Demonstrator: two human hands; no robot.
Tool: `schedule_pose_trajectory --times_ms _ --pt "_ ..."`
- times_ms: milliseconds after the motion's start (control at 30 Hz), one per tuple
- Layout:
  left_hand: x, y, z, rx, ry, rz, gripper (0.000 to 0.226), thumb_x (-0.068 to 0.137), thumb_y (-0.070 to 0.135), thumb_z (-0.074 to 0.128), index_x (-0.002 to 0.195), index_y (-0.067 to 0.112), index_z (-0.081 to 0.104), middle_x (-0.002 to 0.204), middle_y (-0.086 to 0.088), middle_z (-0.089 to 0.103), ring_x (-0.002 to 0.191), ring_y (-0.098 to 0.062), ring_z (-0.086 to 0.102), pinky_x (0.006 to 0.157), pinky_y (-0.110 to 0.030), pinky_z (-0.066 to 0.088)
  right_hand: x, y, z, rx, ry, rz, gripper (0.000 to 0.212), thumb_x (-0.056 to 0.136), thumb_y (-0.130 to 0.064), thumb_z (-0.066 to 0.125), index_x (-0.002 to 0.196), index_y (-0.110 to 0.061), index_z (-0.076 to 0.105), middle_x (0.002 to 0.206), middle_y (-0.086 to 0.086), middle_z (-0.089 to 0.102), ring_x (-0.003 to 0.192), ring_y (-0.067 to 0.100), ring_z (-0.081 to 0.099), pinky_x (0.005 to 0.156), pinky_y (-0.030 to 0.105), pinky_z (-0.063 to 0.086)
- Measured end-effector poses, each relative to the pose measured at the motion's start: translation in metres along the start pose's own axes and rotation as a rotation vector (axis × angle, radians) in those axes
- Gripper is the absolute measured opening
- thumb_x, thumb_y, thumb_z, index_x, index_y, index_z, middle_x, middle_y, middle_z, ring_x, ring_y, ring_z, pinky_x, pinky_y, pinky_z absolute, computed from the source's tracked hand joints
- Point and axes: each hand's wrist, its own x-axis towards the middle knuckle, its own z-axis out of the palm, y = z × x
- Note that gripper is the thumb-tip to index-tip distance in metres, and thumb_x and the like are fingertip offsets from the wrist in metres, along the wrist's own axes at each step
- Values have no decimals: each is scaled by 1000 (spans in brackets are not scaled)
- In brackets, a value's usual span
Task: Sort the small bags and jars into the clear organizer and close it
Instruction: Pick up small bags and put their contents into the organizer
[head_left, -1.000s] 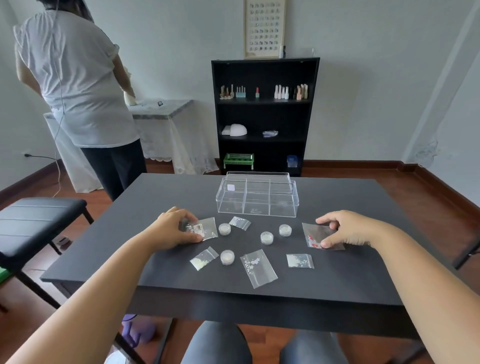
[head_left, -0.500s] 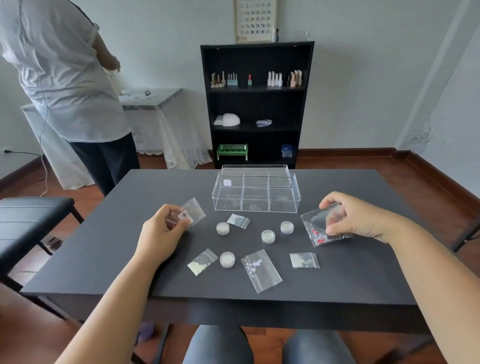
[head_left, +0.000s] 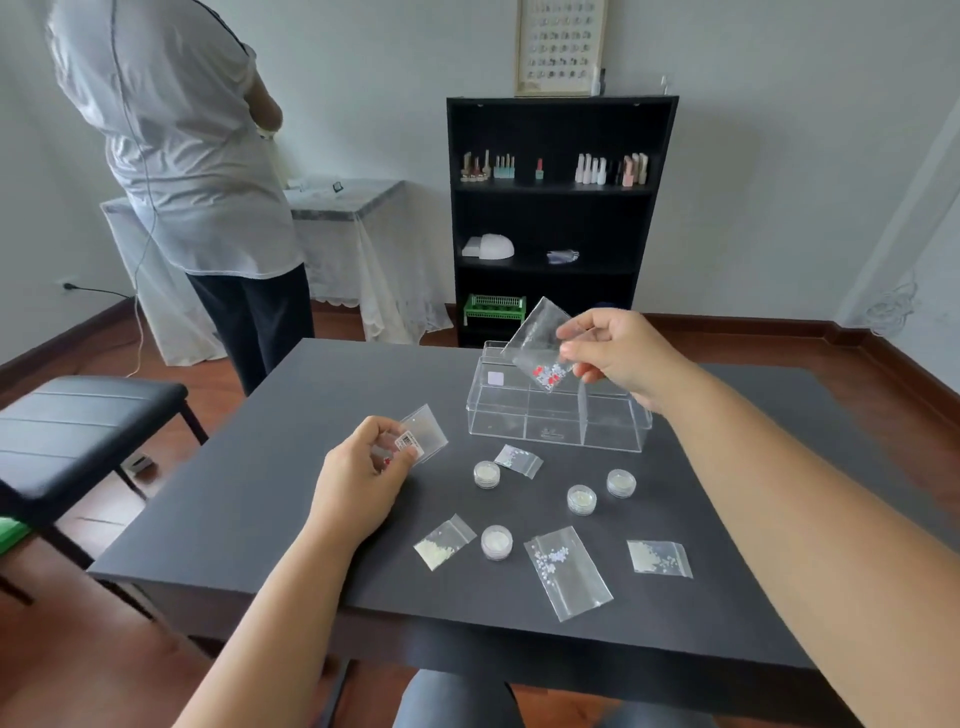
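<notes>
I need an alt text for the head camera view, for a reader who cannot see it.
The right hand holds a small bag with red pieces above the open clear organizer on a dark table, while the left hand holds a labelled bag. Four bags and four small jars lie loose on the table.

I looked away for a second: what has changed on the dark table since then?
Right hand lifted the clear bag with red bits off the table to above the clear plastic organizer. Left hand raised its barcode-labelled clear bag. Four jars and four bags stayed put.
</notes>
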Motion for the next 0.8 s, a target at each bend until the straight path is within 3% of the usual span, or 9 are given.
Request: schedule_pose_trajectory --times_ms 267,433,567,700,800 --pt "-1 1 -1 7 -35 26 21 84 32 70 87 45 55 79 15 64 68 1 58 56 -22 41 48 -5 44 -206 -78 -13 26 83 0 66 92 -24 67 83 7 74 68 14 62 63 25 53" --pt "1 -2 0 3 -50 47 21 85 32 70 88 46 53 81 18 63 69 -1 58 58 -23 45 60 1 51 -466 -243 17 34 89 -1 51 90 -31 66 85 -4 73 75 10 63 64 26 50" --pt "2 -5 1 1 -57 48 18 85 34 69 92 43 55 81 17 63 70 0 58 58 -23 45 64 -2 57 -647 -380 28 36 87 4 49 94 -26 68 91 -6 67 91 12 60 78 29 48" --pt "3 -7 2 -8 -56 60 16 85 34 69 94 40 56 77 15 62 68 -1 57 58 -23 42 67 -17 70 -871 -469 -16 33 83 2 53 92 -26 69 84 -17 51 76 5 52 57 20 40" --pt "3 -7 2 -6 -61 65 17 85 35 68 94 41 55 78 15 62 69 0 57 57 -22 41 66 -21 78 -982 -516 -1 31 81 0 56 97 -20 72 87 -12 58 68 1 50 49 17 37"
